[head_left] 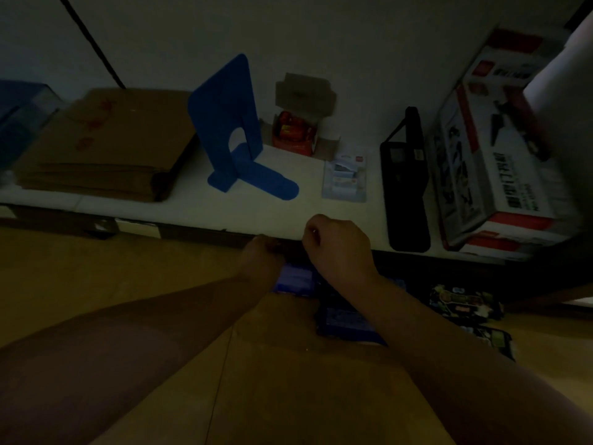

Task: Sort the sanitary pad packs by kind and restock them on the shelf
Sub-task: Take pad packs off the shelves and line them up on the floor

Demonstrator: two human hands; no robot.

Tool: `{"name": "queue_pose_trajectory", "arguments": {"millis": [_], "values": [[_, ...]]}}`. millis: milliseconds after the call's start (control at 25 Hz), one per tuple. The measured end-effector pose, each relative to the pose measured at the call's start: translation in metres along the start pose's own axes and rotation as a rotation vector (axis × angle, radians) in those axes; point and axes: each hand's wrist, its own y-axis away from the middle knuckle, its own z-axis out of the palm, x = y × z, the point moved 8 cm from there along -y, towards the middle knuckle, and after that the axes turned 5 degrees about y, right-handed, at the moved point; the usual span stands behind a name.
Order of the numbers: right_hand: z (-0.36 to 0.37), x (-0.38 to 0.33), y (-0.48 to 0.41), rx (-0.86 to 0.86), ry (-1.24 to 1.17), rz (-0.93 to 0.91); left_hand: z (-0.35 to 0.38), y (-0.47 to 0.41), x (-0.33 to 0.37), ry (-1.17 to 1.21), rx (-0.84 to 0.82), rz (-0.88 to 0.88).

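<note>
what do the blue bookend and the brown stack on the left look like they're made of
Blue bookend: probably painted sheet metal, since it is thin, flat and bent into an L with a cut-out tongue; plastic is possible. Brown stack: looks like matte kraft paper or card, with layered edges showing.

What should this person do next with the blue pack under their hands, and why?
Probably lift the blue pack onto the white shelf, on the bare stretch in front of the blue bookend. The left hand and right hand both sit at the shelf edge just above that pack. Whether either grips it is too dim to tell.
</note>
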Motion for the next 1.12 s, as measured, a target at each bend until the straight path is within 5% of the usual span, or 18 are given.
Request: {"name": "queue_pose_trajectory", "arguments": {"millis": [520,1120], "values": [[-0.302,-0.083,0.028,0.048,-0.560,0.374,-0.116,0.192,0.208,0.368,-0.033,0.111],[-0.701,-0.223,0.018,0.388,-0.574,0.157,-0.255,0.440,0.542,0.387,-0.023,0.535]]}}
